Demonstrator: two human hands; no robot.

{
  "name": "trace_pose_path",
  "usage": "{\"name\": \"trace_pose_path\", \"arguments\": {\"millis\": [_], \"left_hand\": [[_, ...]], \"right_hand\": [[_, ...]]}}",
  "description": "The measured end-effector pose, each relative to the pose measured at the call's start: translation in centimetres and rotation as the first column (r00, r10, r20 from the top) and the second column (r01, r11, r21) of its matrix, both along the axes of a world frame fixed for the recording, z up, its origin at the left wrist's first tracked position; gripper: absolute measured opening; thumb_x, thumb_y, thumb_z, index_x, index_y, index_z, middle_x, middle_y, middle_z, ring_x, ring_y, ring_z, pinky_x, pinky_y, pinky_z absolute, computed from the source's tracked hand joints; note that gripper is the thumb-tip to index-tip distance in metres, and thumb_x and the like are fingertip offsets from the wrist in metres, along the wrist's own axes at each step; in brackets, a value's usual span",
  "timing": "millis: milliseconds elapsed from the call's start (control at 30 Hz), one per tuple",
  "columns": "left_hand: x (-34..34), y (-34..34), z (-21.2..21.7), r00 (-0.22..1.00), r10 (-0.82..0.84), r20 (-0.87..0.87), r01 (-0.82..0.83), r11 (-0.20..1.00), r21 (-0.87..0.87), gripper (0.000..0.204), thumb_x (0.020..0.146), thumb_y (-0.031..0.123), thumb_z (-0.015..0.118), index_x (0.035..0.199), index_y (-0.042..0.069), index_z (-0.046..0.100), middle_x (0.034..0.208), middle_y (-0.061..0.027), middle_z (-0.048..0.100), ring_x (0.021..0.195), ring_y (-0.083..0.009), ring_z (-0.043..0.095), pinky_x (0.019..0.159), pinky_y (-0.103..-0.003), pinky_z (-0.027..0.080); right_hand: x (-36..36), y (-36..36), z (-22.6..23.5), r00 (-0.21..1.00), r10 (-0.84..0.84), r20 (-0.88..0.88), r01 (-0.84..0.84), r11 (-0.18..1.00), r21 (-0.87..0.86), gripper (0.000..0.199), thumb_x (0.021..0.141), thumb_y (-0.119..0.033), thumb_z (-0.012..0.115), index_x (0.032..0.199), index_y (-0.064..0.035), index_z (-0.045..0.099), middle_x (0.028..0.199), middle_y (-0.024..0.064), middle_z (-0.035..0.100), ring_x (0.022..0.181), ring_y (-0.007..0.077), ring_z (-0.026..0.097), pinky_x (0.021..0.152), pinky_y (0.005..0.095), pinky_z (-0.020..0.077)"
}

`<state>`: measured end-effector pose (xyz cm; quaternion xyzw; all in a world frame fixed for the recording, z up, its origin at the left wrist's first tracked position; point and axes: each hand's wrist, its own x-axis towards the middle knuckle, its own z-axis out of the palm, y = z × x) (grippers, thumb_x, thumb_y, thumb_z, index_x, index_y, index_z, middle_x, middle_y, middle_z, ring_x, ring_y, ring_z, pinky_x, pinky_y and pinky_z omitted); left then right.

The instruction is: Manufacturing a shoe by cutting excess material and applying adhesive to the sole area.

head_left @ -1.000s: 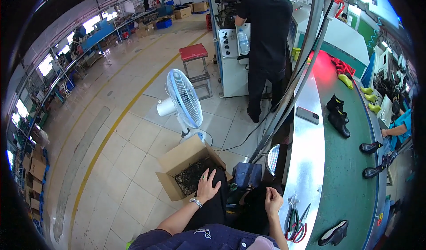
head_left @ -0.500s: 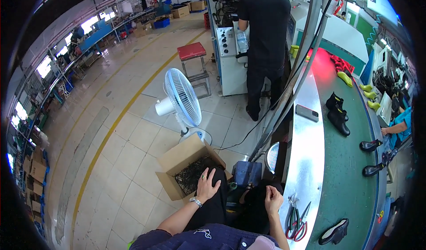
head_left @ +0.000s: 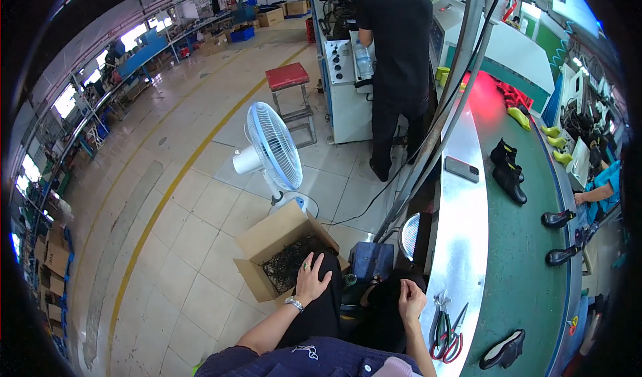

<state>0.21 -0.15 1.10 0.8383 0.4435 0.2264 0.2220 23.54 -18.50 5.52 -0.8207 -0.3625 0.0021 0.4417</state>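
Note:
My left hand (head_left: 311,280) rests flat on my left knee, fingers spread, with a watch on the wrist and a ring on one finger. It holds nothing. Just beyond it stands an open cardboard box (head_left: 267,246) filled with dark scraps. My right hand (head_left: 410,298) lies on my right knee with the fingers loosely curled, and I see nothing in it. It is close to the metal edge of the conveyor table (head_left: 461,256). Red-handled scissors and pliers (head_left: 447,327) lie on that edge to the right of my right hand.
A white standing fan (head_left: 274,148) is on the tiled floor past the box. A person in black (head_left: 394,62) stands at a machine. Black boots (head_left: 508,169), a phone (head_left: 461,169) and a black shoe (head_left: 501,350) lie on the green belt. A red stool (head_left: 289,86) stands farther back.
The view has shifted slightly; both hands stay on my knees in the same pose.

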Motion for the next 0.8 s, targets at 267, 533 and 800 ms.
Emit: {"name": "trace_pose_path", "arguments": {"millis": [267,533,800], "left_hand": [[-0.7,-0.3,0.2,1.0,0.009,-0.004,-0.009,1.0,-0.003,0.064,0.088,0.037,0.063,0.141,0.009,0.043,0.142,-0.0274,0.04,0.128,-0.0422,0.042,0.108,-0.047,0.036],[-0.3,0.3,-0.5,1.0,-0.016,0.002,0.016,1.0,0.025,0.063,0.087,0.038,0.065,0.141,0.01,0.045,0.144,-0.0247,0.04,0.129,-0.0411,0.043,0.106,-0.045,0.039],[0.3,0.3,0.3,1.0,-0.022,-0.018,0.022,1.0,-0.022,0.062,0.089,0.035,0.064,0.141,0.008,0.044,0.145,-0.0258,0.037,0.129,-0.0427,0.042,0.105,-0.047,0.039]], "right_hand": [[-0.7,-0.1,0.2,1.0,0.005,-0.015,-0.005,1.0,-0.017,0.012,0.089,-0.015,0.066,0.092,-0.0043,0.071,0.07,0.0148,0.065,0.062,0.0284,0.065,0.06,0.0364,0.0493],[0.1,-0.1,-0.4,1.0,-0.004,-0.013,0.004,1.0,0.0,0.015,0.09,-0.02,0.066,0.091,-0.0067,0.072,0.061,0.0116,0.059,0.051,0.0213,0.055,0.051,0.0342,0.0425],[6.7,1.4,1.8,0.939,-0.134,-0.317,0.166,0.983,0.077,0.024,0.091,-0.025,0.061,0.098,-0.0041,0.072,0.062,0.0129,0.058,0.054,0.0159,0.053,0.053,0.0334,0.0416]]}}
